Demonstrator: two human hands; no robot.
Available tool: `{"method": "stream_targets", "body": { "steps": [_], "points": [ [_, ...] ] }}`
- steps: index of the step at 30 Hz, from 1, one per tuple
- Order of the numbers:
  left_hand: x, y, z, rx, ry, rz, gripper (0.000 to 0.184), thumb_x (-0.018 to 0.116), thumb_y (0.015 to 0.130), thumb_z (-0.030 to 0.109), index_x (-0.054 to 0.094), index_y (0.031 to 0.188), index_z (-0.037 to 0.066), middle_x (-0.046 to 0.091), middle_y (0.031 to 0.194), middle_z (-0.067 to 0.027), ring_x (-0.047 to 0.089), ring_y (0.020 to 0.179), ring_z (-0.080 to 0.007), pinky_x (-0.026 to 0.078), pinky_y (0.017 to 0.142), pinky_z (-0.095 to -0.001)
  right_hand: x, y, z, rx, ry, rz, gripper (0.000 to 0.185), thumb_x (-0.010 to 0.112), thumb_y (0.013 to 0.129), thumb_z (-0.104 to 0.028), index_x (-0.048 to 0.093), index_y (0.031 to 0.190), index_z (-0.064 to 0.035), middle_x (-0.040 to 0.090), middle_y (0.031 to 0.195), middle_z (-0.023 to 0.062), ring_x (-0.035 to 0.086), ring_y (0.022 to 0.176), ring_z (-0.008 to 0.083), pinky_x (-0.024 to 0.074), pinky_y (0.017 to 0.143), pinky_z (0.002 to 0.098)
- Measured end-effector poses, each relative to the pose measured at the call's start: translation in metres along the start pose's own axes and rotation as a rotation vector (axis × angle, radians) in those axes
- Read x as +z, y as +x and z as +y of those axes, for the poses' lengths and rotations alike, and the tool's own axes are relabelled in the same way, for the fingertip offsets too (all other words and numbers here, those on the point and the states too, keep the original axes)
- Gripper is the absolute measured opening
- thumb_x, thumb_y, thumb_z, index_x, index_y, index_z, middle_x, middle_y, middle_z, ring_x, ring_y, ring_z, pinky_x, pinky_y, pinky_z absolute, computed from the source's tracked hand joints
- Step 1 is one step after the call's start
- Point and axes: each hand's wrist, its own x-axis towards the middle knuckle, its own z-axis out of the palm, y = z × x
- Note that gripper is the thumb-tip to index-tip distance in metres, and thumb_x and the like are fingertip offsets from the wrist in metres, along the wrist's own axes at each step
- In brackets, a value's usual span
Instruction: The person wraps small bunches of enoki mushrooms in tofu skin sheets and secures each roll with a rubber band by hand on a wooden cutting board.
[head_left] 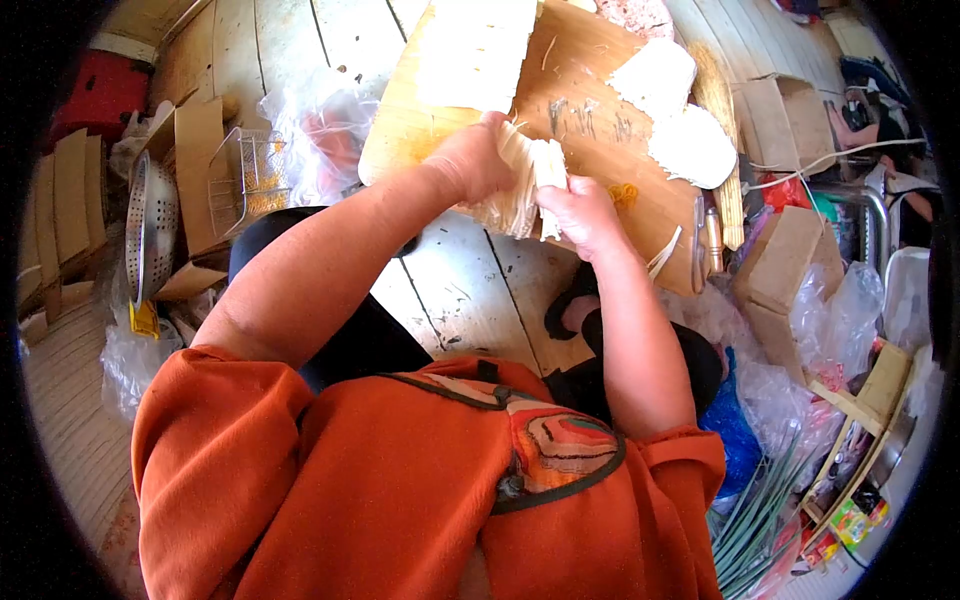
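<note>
My left hand point(475, 160) closes round one side of a bundle of thin off-white strands point(515, 185), above the near edge of a wooden board point(400, 130). My right hand point(585, 215) pinches the other side of that bundle, thumb on top. I cannot tell what food the strands are. Just beyond my left hand, a stack of pale rectangular sheets point(470, 60) lies on the board. Thin yellow bands point(625, 195) lie right of my right hand. Two white rounded pieces point(690, 145) rest on the board's right side.
At the board's right edge are a wooden-handled tool point(714, 240) and a long straw-coloured brush-like thing point(712, 95). Left stand a metal colander point(152, 230), a wire basket point(250, 175) and a plastic bag point(315, 120). Cardboard boxes point(790, 260) and green stalks point(755, 530) lie right.
</note>
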Motion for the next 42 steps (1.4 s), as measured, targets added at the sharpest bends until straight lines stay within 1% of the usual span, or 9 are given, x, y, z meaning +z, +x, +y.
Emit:
{"method": "stream_targets", "body": {
  "steps": [16, 18, 20, 22, 26, 30, 32, 38, 42],
  "points": [
    [-0.008, -0.011, 0.020, -0.046, 0.177, 0.054, 0.072, 0.068, 0.071, 0.026, 0.041, 0.132, -0.002, 0.050, 0.126, -0.0250, 0.048, 0.121, -0.0330, 0.038, 0.104, -0.0388, -0.044, -0.020, -0.009, -0.083, 0.347, -0.080, 0.016, 0.058, 0.079, -0.016, 0.060, 0.085, -0.0007, 0.056, 0.069, 0.0031, 0.051, 0.050, 0.0107, 0.0399, 0.041, 0.0229],
    [-0.015, -0.019, 0.030, 0.379, 0.202, 0.328, 0.066, 0.064, 0.075, 0.029, 0.045, 0.131, -0.001, 0.043, 0.133, -0.0250, 0.043, 0.125, -0.0327, 0.034, 0.107, -0.0402, -0.033, -0.028, -0.013, -0.188, 0.280, -0.073, 0.016, 0.058, 0.079, -0.015, 0.060, 0.085, -0.0010, 0.056, 0.069, 0.0017, 0.051, 0.051, 0.0095, 0.0416, 0.044, 0.0227],
    [-0.015, -0.021, 0.035, 0.467, 0.061, 0.333, 0.062, 0.070, 0.075, 0.023, 0.048, 0.128, -0.002, 0.053, 0.124, -0.0220, 0.051, 0.116, -0.0319, 0.036, 0.105, -0.0388, -0.021, -0.037, -0.024, -0.191, 0.230, -0.052, 0.012, 0.059, 0.080, -0.013, 0.060, 0.086, -0.0029, 0.057, 0.070, 0.0006, 0.053, 0.054, 0.0080, 0.0433, 0.048, 0.0231],
    [-0.011, -0.020, 0.038, 0.282, -0.841, -0.175, 0.057, 0.070, 0.080, 0.030, 0.052, 0.123, -0.002, 0.059, 0.116, -0.0152, 0.055, 0.110, -0.0235, 0.038, 0.102, -0.0346, -0.009, -0.040, -0.027, -0.276, -0.006, 0.070, 0.017, 0.061, 0.078, -0.018, 0.064, 0.089, -0.0052, 0.060, 0.067, 0.0003, 0.056, 0.055, 0.0080, 0.0459, 0.050, 0.0252],
    [0.010, -0.031, 0.044, 0.217, -0.642, -0.159, 0.033, 0.060, 0.093, 0.028, 0.058, 0.109, -0.001, 0.064, 0.095, -0.0065, 0.059, 0.088, -0.0123, 0.048, 0.082, -0.0268, 0.005, -0.036, -0.027, -0.432, -0.518, 0.246, 0.026, 0.066, 0.077, -0.023, 0.063, 0.092, -0.0021, 0.065, 0.072, 0.0141, 0.064, 0.066, 0.0260, 0.0509, 0.063, 0.0364],
    [0.011, -0.031, 0.040, 0.197, -0.893, -0.177, 0.031, 0.057, 0.095, 0.030, 0.059, 0.104, 0.000, 0.064, 0.089, -0.0062, 0.060, 0.082, -0.0133, 0.049, 0.076, -0.0257, 0.013, -0.042, -0.032, -0.616, -0.578, 0.326, 0.032, 0.068, 0.077, -0.027, 0.063, 0.095, -0.0009, 0.066, 0.077, 0.0127, 0.064, 0.069, 0.0224, 0.0511, 0.065, 0.0346],
    [0.001, -0.025, 0.038, 0.199, -1.021, -0.029, 0.033, 0.053, 0.096, 0.031, 0.060, 0.101, 0.000, 0.064, 0.087, -0.0066, 0.060, 0.078, -0.0144, 0.049, 0.073, -0.0277, 0.007, -0.050, -0.043, -0.366, -0.319, 0.084, 0.035, 0.069, 0.078, -0.028, 0.063, 0.098, 0.0000, 0.066, 0.082, 0.0106, 0.063, 0.071, 0.0184, 0.0511, 0.067, 0.0322],
    [-0.018, -0.029, 0.039, 0.020, -1.127, 0.120, 0.026, 0.051, 0.088, 0.027, 0.060, 0.082, 0.003, 0.060, 0.072, -0.0069, 0.059, 0.070, -0.0166, 0.046, 0.065, -0.0297, -0.016, -0.014, -0.021, -0.265, -0.052, 0.286, 0.018, 0.066, 0.081, -0.018, 0.067, 0.089, -0.0011, 0.068, 0.077, 0.0073, 0.062, 0.069, 0.0125, 0.0500, 0.066, 0.0268],
    [-0.007, -0.027, 0.035, -0.117, -1.144, 0.115, 0.023, 0.052, 0.087, 0.023, 0.057, 0.080, 0.002, 0.057, 0.068, -0.0073, 0.055, 0.060, -0.0178, 0.044, 0.057, -0.0301, -0.003, -0.003, -0.008, -0.156, -0.487, 0.340, 0.036, 0.064, 0.076, -0.036, 0.069, 0.091, -0.0043, 0.069, 0.087, 0.0169, 0.067, 0.082, 0.0309, 0.0513, 0.077, 0.0372]
  ]
}}
